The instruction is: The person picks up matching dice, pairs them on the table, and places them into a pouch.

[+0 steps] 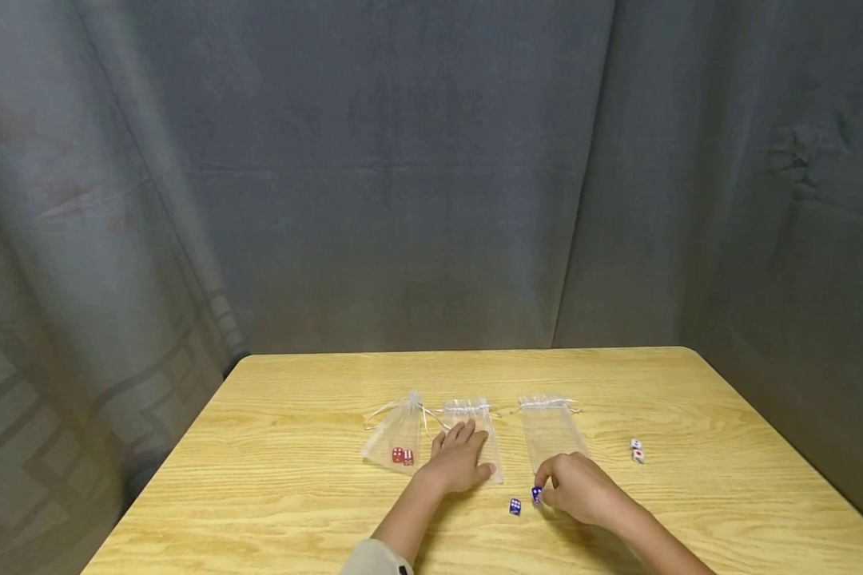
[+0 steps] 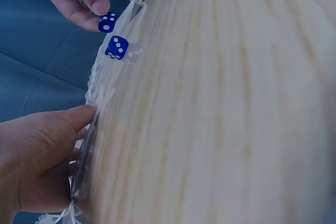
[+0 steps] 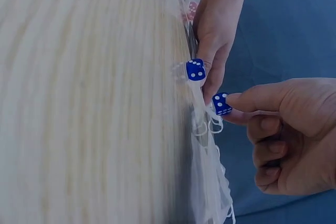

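Note:
Between thumb and finger my right hand [image 1: 578,485] pinches a blue die [image 3: 221,104], just above the tabletop in the right wrist view. A second blue die [image 1: 515,506] stands on the table to its left. My left hand [image 1: 456,461] lies with fingers spread on the middle sheer white drawstring bag [image 1: 495,455]. Left of that hand, a drawn-closed sheer bag [image 1: 381,447] contains red dice [image 1: 403,456]. A third sheer bag [image 1: 550,427] lies flat just beyond my right hand, which covers its lower end.
Two white dice [image 1: 637,450] sit close together on the right part of the wooden table [image 1: 295,479]. Grey curtains [image 1: 403,200] hang behind the table and at both sides.

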Available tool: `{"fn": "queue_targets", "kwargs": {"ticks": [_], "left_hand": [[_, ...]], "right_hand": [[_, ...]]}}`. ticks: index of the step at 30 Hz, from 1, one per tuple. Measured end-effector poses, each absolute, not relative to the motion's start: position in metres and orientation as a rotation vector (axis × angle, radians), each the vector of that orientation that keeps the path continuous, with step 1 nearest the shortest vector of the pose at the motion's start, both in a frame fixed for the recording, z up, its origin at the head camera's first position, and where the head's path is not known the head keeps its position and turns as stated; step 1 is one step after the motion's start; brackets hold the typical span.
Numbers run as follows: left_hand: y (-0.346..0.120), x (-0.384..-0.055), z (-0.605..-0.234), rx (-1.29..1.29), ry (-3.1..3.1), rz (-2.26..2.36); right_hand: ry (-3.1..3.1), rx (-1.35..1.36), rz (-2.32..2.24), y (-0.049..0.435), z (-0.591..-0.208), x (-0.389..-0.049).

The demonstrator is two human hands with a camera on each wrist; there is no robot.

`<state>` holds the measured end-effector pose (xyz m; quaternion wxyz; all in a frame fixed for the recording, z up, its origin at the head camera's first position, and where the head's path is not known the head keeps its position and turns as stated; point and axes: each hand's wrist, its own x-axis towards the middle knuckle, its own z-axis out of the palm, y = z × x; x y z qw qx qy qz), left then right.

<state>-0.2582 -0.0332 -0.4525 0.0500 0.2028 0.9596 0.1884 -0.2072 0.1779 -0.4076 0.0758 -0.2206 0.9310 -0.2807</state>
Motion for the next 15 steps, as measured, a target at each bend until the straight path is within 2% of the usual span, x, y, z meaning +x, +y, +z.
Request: {"fn": "queue_targets", "kwargs": {"ticks": [15], "left_hand": [[-0.0321, -0.2582, -0.4526, 0.613, 2.933, 0.557]], "right_hand": [[2.723, -0.746, -0.811, 0.1725, -0.4087, -0.2022]]}}
